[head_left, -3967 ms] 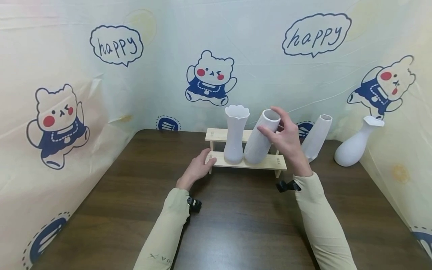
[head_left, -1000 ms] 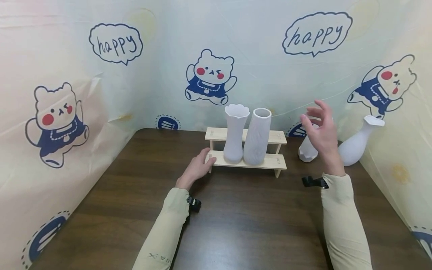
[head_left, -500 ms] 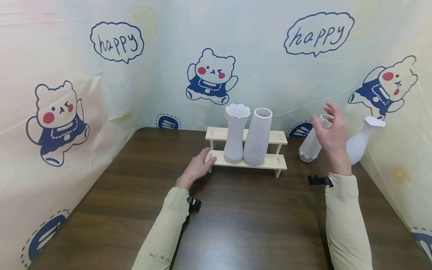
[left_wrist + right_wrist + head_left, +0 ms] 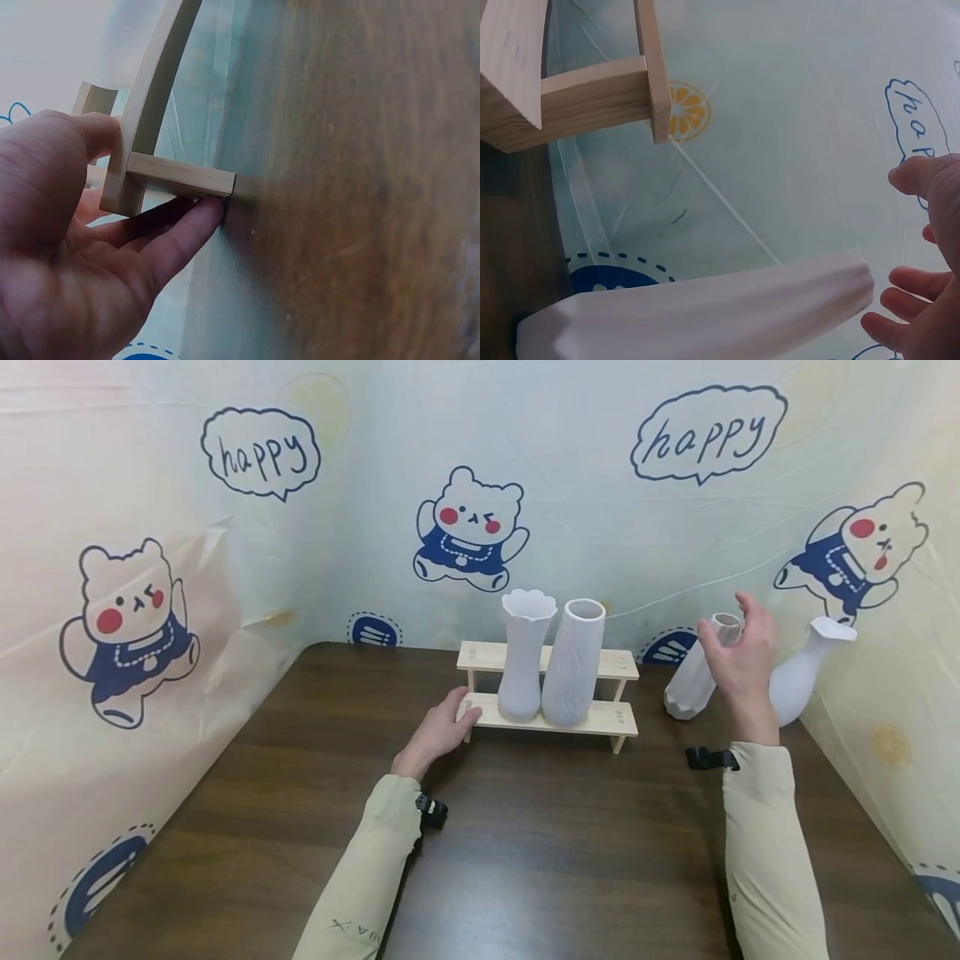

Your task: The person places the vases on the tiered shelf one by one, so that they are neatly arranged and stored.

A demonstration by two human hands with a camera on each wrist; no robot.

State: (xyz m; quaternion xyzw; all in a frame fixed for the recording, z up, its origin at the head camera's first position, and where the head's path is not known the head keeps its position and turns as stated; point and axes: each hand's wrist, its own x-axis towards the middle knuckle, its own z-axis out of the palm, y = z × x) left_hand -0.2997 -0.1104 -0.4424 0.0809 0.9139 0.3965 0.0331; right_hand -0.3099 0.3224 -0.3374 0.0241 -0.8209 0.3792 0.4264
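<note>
My left hand [image 4: 441, 732] grips the left end of a two-tier wooden stand [image 4: 592, 720]; in the left wrist view the thumb lies on the shelf and fingers touch the leg [image 4: 184, 176]. On the lower tier stand a white vase with a scalloped rim [image 4: 521, 664] and a white round-mouthed vase [image 4: 576, 664]. My right hand [image 4: 746, 664] hovers by the mouth of a white faceted vase [image 4: 688, 681], thumb and fingers spread. In the right wrist view the fingers are close to that vase's rim, and I cannot tell whether any touches it.
A white long-necked vase [image 4: 795, 681] stands on the far right, partly behind my right hand. The dark wooden table [image 4: 525, 852] reaches back to a printed curtain [image 4: 337, 552] around the far side and both flanks.
My right hand has let go of the round-mouthed vase, now upright on the stand, and moved right to the faceted vase. My left hand has stayed on the stand.
</note>
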